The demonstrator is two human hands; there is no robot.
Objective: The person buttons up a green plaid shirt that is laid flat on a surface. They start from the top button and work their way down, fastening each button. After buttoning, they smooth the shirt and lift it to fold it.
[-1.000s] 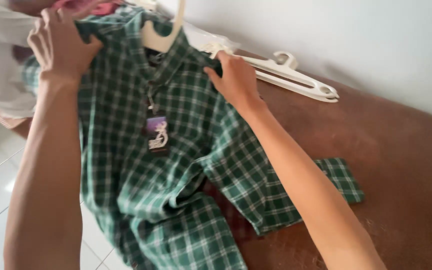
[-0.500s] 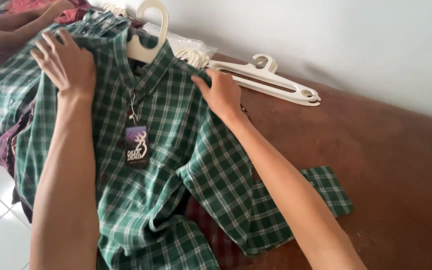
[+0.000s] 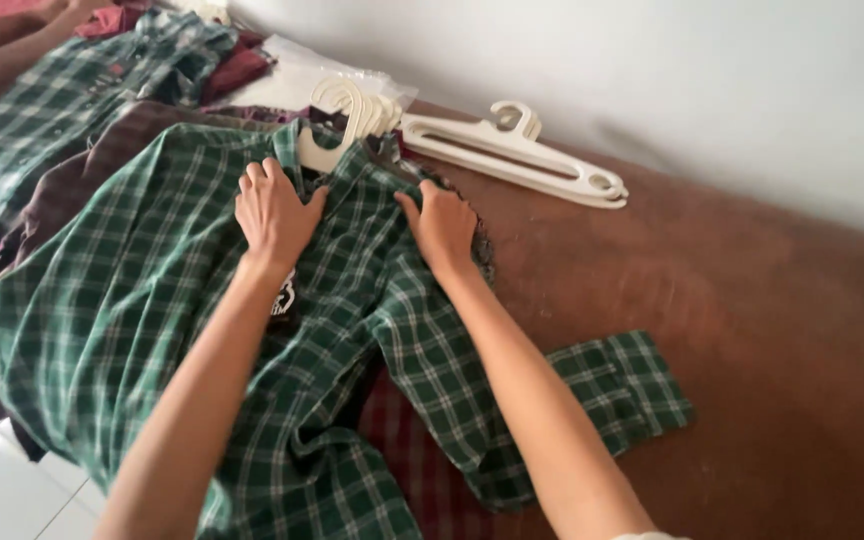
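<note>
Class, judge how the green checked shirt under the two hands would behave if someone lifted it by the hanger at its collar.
The green checked shirt would probably hang limp: its cloth already creases and drapes over the table edge. Its sleeve, lying spread out, would likely swing free. The white hanger looks rigid, so it should carry the collar, where the left hand and right hand press flat.

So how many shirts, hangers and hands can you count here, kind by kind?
Green checked shirts: 2, one under both hands, one farther back
Loose cream hangers on the brown surface: 2
Hanger in the near shirt: 1
Hands on the shirt: 2, left hand, right hand
Total: 7
</note>
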